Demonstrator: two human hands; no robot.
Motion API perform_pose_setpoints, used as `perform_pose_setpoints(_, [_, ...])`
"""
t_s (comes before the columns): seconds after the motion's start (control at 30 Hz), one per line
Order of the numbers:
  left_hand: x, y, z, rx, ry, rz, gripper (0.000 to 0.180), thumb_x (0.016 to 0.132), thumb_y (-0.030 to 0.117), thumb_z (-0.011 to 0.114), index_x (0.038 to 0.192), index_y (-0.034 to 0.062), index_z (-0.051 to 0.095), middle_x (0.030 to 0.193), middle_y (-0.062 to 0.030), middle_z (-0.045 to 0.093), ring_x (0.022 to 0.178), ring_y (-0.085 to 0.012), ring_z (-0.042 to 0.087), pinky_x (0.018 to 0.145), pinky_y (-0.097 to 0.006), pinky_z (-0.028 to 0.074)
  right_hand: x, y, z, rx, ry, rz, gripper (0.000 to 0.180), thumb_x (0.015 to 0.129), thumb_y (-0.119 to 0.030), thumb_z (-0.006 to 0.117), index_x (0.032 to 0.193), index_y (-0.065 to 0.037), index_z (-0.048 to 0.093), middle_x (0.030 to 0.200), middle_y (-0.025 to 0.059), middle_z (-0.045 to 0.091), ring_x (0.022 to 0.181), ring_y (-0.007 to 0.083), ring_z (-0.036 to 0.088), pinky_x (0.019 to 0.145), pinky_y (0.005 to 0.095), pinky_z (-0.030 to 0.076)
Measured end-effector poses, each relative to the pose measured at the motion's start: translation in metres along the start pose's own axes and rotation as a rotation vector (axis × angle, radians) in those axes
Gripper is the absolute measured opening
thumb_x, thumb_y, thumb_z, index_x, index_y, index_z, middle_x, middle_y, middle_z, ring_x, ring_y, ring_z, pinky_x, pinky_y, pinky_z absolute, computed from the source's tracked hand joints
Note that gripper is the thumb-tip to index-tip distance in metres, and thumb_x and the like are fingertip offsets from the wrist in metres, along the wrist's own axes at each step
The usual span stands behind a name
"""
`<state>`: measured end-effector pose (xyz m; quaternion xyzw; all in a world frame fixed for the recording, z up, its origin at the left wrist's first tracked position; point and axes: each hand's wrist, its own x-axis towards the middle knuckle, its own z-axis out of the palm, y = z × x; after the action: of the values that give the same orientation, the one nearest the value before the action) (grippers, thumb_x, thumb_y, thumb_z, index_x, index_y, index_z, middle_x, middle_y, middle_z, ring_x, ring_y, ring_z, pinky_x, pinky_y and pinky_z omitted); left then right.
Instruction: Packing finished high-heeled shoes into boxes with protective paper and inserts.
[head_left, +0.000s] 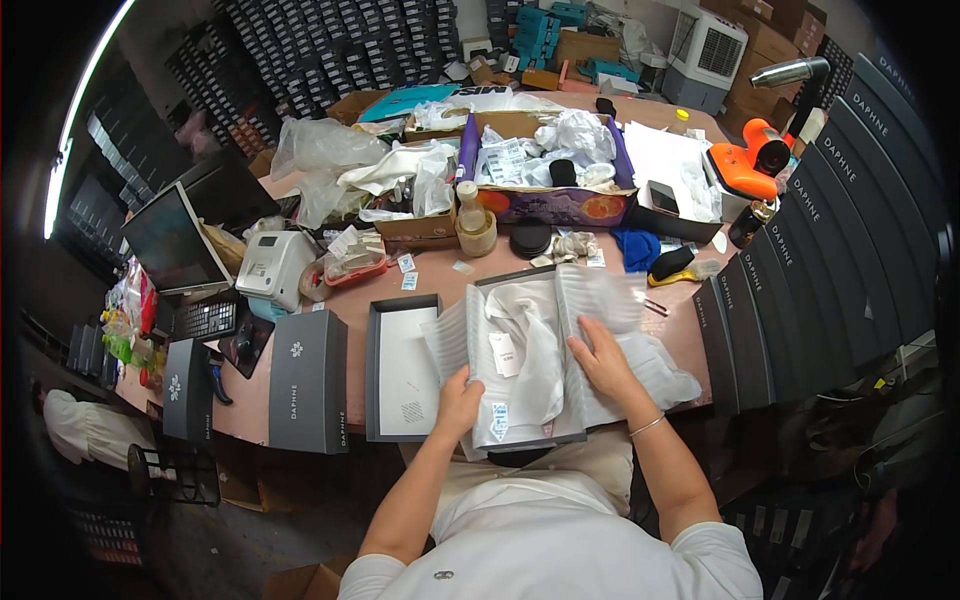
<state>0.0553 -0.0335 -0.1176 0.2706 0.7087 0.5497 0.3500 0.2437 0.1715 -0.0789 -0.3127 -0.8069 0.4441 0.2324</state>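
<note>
My left hand: gripped foam wrap. My right hand: lay open upon it. Hazard: a sharp tug could have dislodged the packet.

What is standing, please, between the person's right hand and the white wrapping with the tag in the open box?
The right flap of the translucent foam sheet: the right hand rests against it, and the white wrapping lies just left of that flap.
</note>
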Motion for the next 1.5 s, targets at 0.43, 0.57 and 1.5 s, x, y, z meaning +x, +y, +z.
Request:
perform_pose_setpoints(0.43, [0.002,-0.019,0.021,-0.393,-0.124,0.048,0.072,0.092,0.045,0.045,0.146,-0.0002,0.029,0.148,-0.0196,0.034,0.14,-0.0281,0.027,0.114,-0.034,0.018,-0.001,0.048,0.029,0.283,-0.105,0.515,0.061,0.097,-0.049,0.046,0.129,0.002,0.053,0.12,0.016,0.062,0.108,0.0242,0.059,0.094,0.0316,0.044])
perform_pose_setpoints(0.57, [-0.011,-0.011,0.017,0.033,0.178,0.247,0.055,0.097,0.029,0.047,0.141,-0.0032,0.037,0.139,-0.0231,0.046,0.131,-0.0329,0.042,0.108,-0.037,0.032,0.009,0.007,0.026,-0.109,0.091,-0.107,0.05,0.087,-0.021,0.065,0.128,0.002,0.051,0.114,0.0262,0.06,0.098,0.0366,0.062,0.088,0.04,0.048])
perform_pose_setpoints(1.5, [0.007,0.084,0.006,-1.1,0.083,-0.171,0.045,0.094,0.027,0.056,0.131,0.0045,0.043,0.116,-0.0086,0.058,0.104,-0.0232,0.06,0.089,-0.037,0.05,-0.038,-0.154,-0.027,0.062,-0.391,-0.335,0.038,0.081,-0.01,0.071,0.116,-0.002,0.06,0.11,0.018,0.061,0.094,0.029,0.062,0.078,0.0338,0.052])
